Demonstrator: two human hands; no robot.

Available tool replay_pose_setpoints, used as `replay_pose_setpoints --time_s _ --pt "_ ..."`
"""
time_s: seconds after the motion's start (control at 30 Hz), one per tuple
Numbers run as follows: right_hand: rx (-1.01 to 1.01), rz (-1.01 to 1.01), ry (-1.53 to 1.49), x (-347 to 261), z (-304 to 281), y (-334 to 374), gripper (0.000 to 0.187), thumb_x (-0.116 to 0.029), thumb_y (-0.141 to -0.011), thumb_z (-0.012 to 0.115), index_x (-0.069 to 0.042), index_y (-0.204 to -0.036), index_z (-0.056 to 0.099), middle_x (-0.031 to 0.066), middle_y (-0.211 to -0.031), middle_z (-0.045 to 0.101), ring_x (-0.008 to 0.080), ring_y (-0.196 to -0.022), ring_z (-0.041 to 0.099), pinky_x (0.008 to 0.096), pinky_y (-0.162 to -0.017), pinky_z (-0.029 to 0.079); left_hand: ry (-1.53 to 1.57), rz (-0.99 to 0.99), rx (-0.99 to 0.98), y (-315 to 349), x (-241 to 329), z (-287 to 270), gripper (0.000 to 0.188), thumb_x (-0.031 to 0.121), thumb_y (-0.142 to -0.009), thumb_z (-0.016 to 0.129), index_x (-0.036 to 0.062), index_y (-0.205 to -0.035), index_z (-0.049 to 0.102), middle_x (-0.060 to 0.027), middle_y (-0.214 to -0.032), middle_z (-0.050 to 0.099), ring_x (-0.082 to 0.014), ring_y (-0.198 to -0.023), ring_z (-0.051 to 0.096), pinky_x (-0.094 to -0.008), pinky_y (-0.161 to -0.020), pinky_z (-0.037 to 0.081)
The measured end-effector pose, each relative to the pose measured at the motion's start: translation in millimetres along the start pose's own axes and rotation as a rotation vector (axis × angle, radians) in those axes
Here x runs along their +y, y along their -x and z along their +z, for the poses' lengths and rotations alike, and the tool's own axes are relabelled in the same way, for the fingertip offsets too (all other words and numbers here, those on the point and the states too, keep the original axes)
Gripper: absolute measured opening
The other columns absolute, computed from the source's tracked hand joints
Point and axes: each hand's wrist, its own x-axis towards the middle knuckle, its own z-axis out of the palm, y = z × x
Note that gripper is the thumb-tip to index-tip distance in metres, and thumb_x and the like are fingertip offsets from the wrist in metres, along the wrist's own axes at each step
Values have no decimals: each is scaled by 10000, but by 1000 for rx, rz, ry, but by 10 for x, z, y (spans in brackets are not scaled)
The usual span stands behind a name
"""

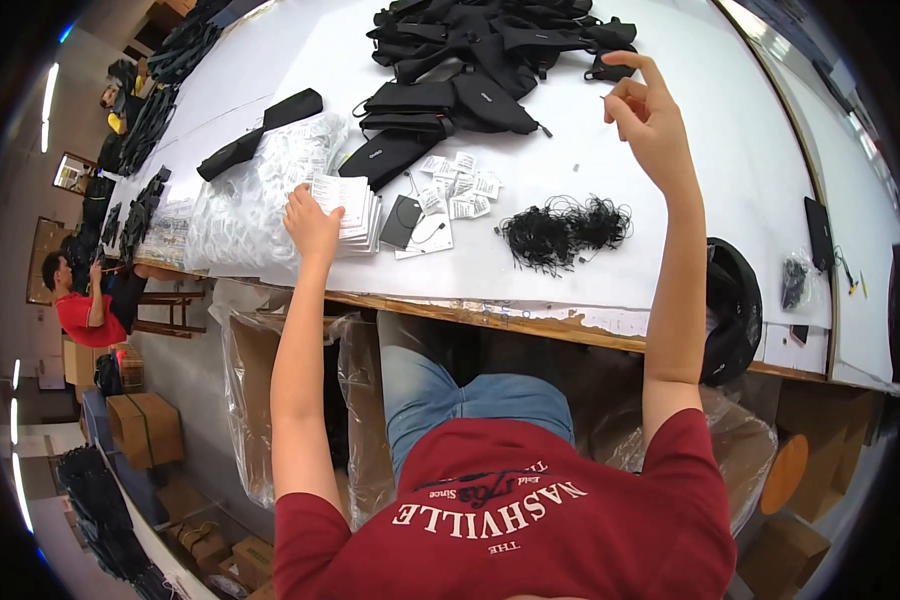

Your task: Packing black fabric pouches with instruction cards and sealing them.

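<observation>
"Two hands were held over the table [710,190]; in what state?"

"The left hand [313,230] was laid half-open at the left side of the leaflet stack [358,210], fingers spread, thumb against it; whether a sheet was pinched could not be told. The right hand [652,125] was raised toward the table's right edge, loosely curled, with the index finger parted from the rest; no held thing could be made out."

"Why was the left hand placed so?"

"Seemingly so that the stack was steadied. Its edges were staggered on the right, by which single leaflets were probably made easier to separate."

"And where was the stack, from each hand?"

"It was touched by the left hand, just in from the near edge; from the right hand it was set well apart, to the left and closer to that edge."

"What was arranged around it?"

"Clear plastic bags [255,200] were heaped beside it, toward the table's left end. To its right a dark flat piece [401,222] was laid, with small white labels [462,186] just beyond. Black cords [565,235] were bunched farther right, near the near edge. Black pouches [480,45] were piled toward the far edge, presumably so that each kind was kept apart."
</observation>
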Motion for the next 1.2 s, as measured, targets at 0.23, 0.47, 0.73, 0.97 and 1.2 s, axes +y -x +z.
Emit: replay_pose_setpoints --time_s 0.23,0.47,0.73,0.97,1.2 --pt "-213 99 -676 170 481 -92 415 -26 -799 534 -83 -1210 552 -3 -648 540 30 -535 445 178 -477 328 711 -127 -241 -276 334 -159 317 170 -821 673 -19 -1015 509 -148 -914 618 -273 -822 607 -384 -754 478" --pt "-157 117 -822 316 1234 -392 442 20 -826 518 -48 -1263 528 -8 -694 521 34 -594 470 177 -495 342 1541 -30 -600 -244 1839 -213 533 193 -840 712 72 -1254 399 -102 -1169 488 -137 -981 528 -266 -824 453" --pt "148 -39 -758 494 1279 -614 410 70 -819 509 -32 -1216 525 -18 -690 493 31 -616 455 161 -539 348 1509 40 -379 -635 2496 4 142 134 -880 643 -4 -874 611 3 -729 549 -51 -641 492 -207 -566 396" --pt "230 -89 -418 667 1286 -673 340 70 -795 557 -63 -1106 590 -31 -620 495 34 -525 432 184 -493 356 1269 245 -104 -720 2729 134 132 30 -802 684 29 -932 664 -24 -739 607 -110 -620 530 -241 -570 409" --pt "127 106 -570 707 1297 -683 181 15 -836 623 -46 -1005 605 -3 -686 591 54 -559 508 191 -506 404 1177 298 -98 -751 2637 124 164 12 -788 691 26 -951 685 -44 -752 610 -144 -684 556 -251 -637 433"
